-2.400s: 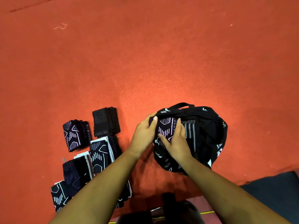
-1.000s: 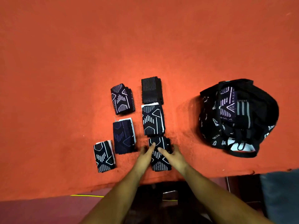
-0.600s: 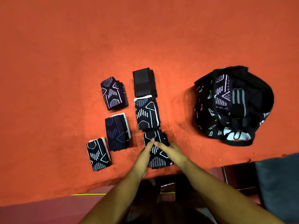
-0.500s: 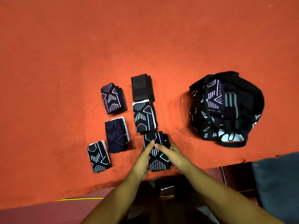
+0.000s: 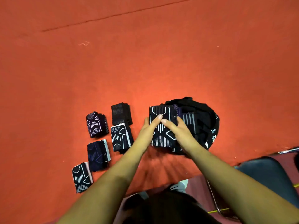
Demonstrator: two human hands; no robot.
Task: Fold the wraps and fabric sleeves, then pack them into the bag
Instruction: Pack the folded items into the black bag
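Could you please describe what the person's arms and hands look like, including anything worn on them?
Both forearms are bare as far as the frame shows: no sleeves, gloves, watch or bracelets. The left hand and right hand show no rings on the visible fingers, and the two visible nails look short and plain.

Both arms extended; left hand (image 5: 148, 128), right hand (image 5: 178, 130) clasp folded wrap (image 5: 161, 111) between fingers (image 5: 157, 119).

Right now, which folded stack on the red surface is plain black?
The ribbed black stack, farthest in the right column; the other four stacks carry pale line patterns.
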